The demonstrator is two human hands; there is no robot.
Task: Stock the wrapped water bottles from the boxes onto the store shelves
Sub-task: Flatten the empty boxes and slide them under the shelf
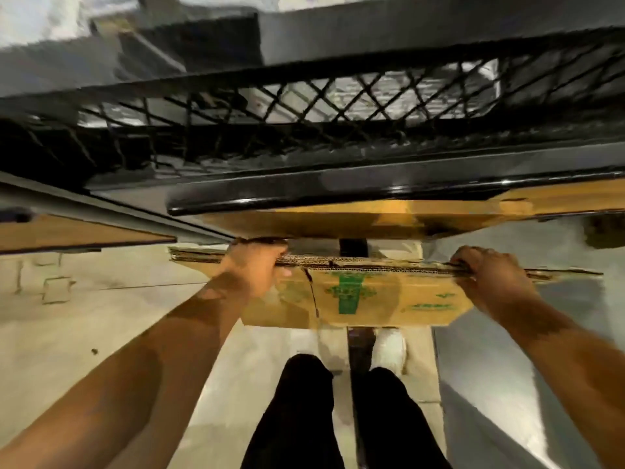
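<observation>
Here, left hand and right hand, grip curled, hold flat corrugated cardboard.

1. A black mesh basket is hanging close above the flattened cardboard box, blocking the way forward.
2. The left hand and right hand are gripping the box's top edge, leaving room between them.
3. Open floor is stretching away to the left.

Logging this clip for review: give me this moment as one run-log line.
left hand: grips flattened cardboard box top edge | right hand: grips same edge | box: held beside black mesh cart
</observation>
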